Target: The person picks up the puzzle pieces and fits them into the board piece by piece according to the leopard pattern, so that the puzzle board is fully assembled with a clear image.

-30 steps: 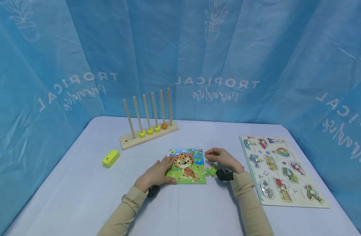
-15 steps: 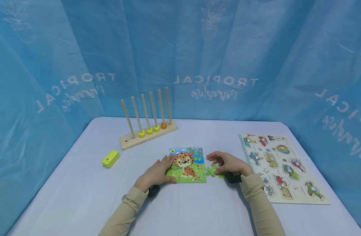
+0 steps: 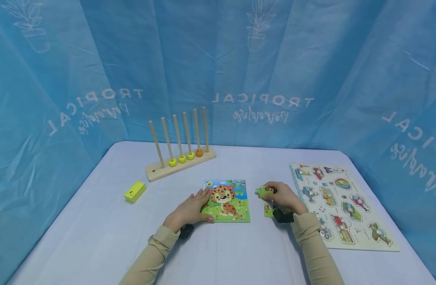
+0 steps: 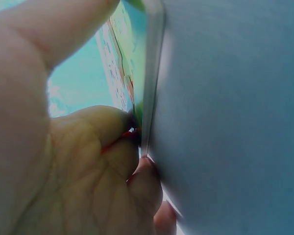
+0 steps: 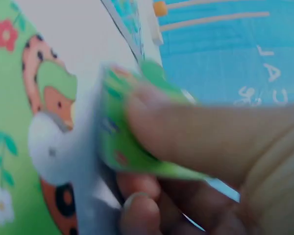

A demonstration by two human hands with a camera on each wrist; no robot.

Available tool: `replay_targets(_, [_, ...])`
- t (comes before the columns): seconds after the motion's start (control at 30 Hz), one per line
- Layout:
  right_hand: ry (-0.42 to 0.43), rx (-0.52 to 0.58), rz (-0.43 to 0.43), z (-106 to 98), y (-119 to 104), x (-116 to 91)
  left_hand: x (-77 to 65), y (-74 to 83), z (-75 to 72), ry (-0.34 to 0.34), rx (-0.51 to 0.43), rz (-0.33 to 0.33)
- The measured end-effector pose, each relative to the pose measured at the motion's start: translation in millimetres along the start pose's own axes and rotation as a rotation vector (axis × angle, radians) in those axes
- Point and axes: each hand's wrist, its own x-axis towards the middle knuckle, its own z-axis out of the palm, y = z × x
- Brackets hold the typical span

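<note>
A leopard jigsaw puzzle (image 3: pixel 233 209) lies flat mid-table in the head view. My left hand (image 3: pixel 189 209) rests on its left side, fingers extended over the edge and thumb at the near left corner. From the left wrist, the puzzle's side edge (image 4: pixel 153 73) runs past my fingers. My right hand (image 3: pixel 282 196) pinches a green jigsaw piece (image 3: pixel 264 192) between thumb and fingers, to the right of the puzzle. This piece (image 5: pixel 120 117) is blurred and tilted in the right wrist view. Below that hand lies another green piece (image 3: pixel 268 211), partly covered; its spotted orange print (image 5: pixel 33 73) shows close up.
Behind the puzzle stands a wooden peg rack (image 3: pixel 182 164) with yellow and orange beads. A yellow block (image 3: pixel 135 192) lies at the left. On the right is a vehicle peg puzzle board (image 3: pixel 332 206), close to my right sleeve (image 3: pixel 312 237). Blue curtains surround the table.
My right hand has drawn back to the right from the puzzle's edge, and has picked up a green jigsaw piece, uncovering another one beneath. My left hand has stayed in place.
</note>
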Motion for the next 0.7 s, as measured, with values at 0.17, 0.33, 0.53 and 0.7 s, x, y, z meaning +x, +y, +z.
replay_targets(0.17, [0.093,0.143,0.008,-1.1,3.8,4.8,-0.2,0.1,0.3,-0.005,0.004,-0.003])
replay_targets(0.33, [0.129,0.355,0.037,2.4,-5.1,8.7,1.7,-1.7,1.3,-0.006,0.006,-0.006])
replay_targets(0.53, [0.224,0.265,0.104,14.7,-32.8,6.3,2.8,-2.9,2.1,-0.002,0.011,-0.003])
replay_targets(0.7, [0.162,0.299,0.076,29.3,-52.4,4.1,3.0,-3.0,2.2,-0.002,0.004,-0.001])
